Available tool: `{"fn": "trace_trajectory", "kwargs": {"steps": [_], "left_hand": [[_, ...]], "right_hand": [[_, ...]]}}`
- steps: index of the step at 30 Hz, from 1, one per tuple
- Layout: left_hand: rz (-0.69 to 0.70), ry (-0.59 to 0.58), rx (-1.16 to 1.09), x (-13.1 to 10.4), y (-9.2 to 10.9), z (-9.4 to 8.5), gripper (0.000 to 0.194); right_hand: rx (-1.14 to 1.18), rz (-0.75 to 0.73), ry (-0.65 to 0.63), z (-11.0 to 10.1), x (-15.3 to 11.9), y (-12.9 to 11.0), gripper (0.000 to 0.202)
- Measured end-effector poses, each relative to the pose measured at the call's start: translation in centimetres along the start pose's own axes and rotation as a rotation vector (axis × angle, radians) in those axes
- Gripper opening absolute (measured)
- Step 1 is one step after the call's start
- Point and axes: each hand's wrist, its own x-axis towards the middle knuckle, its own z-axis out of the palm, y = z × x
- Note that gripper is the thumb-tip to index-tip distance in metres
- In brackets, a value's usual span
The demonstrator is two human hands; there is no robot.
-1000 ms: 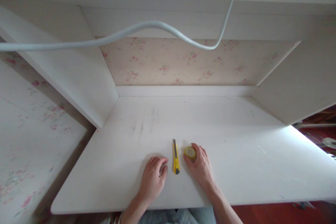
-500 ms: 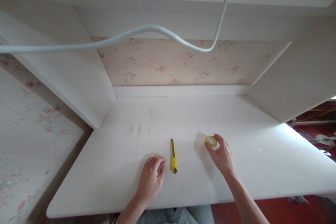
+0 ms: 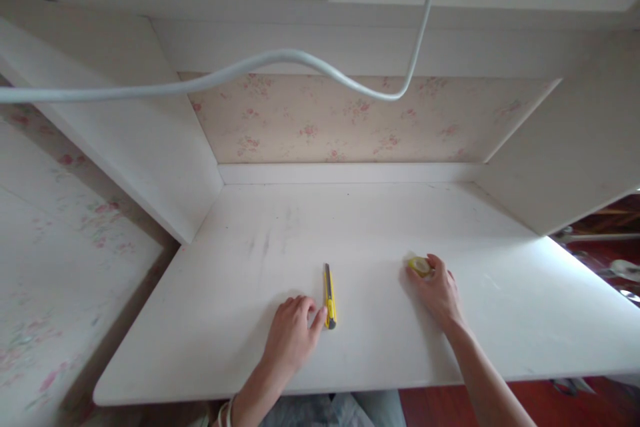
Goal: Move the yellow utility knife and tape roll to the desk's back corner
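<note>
A yellow and black utility knife (image 3: pixel 330 300) lies on the white desk, its tip pointing toward the back. My left hand (image 3: pixel 293 330) rests just left of the knife, fingers loosely curled and thumb apart from them. The thumb tip reaches the knife's handle; whether it presses on it I cannot tell. Farther right, my right hand (image 3: pixel 440 290) grips a small yellowish roll of tape (image 3: pixel 421 266) between thumb and fingers, low over the desktop or on it.
The desktop (image 3: pixel 240 347) has grey smudges toward the back left. White side panels (image 3: pixel 580 160) enclose it, with floral wallpaper (image 3: pixel 320 120) behind. A white cable (image 3: pixel 280 57) crosses in front of the upper cabinet. Red flooring (image 3: pixel 430 407) shows below the front edge.
My right hand has moved to the right with the roll of tape, which is now lower and flatter. The left thumb has shifted right to the knife, which stays in place.
</note>
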Motion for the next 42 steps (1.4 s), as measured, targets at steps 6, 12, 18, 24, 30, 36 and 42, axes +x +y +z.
{"fn": "trace_trajectory", "kwargs": {"steps": [6, 12, 18, 24, 30, 36, 42], "left_hand": [[-0.113, -0.174, 0.197, 1.4, 3.6, 0.3, 0.050], [-0.096, -0.275, 0.249, 4.4, 6.6, 1.4, 0.040], [0.030, -0.234, 0.141, 8.2, 11.8, 3.6, 0.044], [0.106, -0.273, 0.094, 10.9, 15.6, 6.5, 0.044], [0.122, -0.310, 0.075, 11.2, 17.1, 8.3, 0.046], [0.162, -0.356, 0.062, 10.1, 14.2, 6.5, 0.062], [0.117, -0.245, -0.208, 7.2, 4.5, 2.2, 0.050]], "right_hand": [[0.182, 0.052, 0.129, -1.5, -2.5, -0.6, 0.067], [0.578, 0.288, 0.155, -2.8, -7.8, -0.8, 0.051], [0.559, 0.364, 0.110, -2.8, -8.5, -0.6, 0.050], [0.552, 0.352, 0.087, -2.3, -8.1, -0.5, 0.048], [0.545, 0.326, 0.093, -2.3, -8.1, -0.4, 0.042], [0.612, 0.327, 0.111, -2.5, -8.2, -0.1, 0.041], [0.522, 0.201, 0.005, -1.7, -9.2, -1.9, 0.043]]}}
